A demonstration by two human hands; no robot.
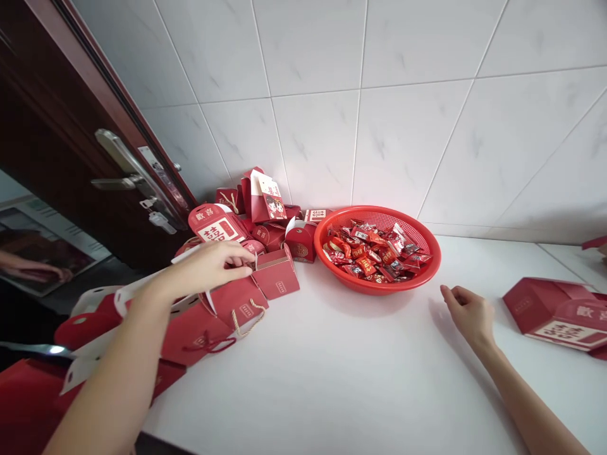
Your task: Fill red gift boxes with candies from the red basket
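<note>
My left hand (220,265) reaches over the red paper boxes, its thumb and fingers closed on the top edge of a small red box (277,278) with its open side up. Red boxes with rope and ribbon handles (199,332) stand just below that hand. Right of the boxes is a red plastic basket (378,289) holding several wrapped candies (367,253). My right hand (469,313) hovers over the white surface right of the basket, its fingers curled together, with nothing visible in them.
A heap of red boxes (265,202) leans by the tiled wall (313,145). On the right lies a closed red box (545,309), with part of another red item behind it. A dark door with a metal handle (137,174) is at the left, beside the white tabletop (332,379).
</note>
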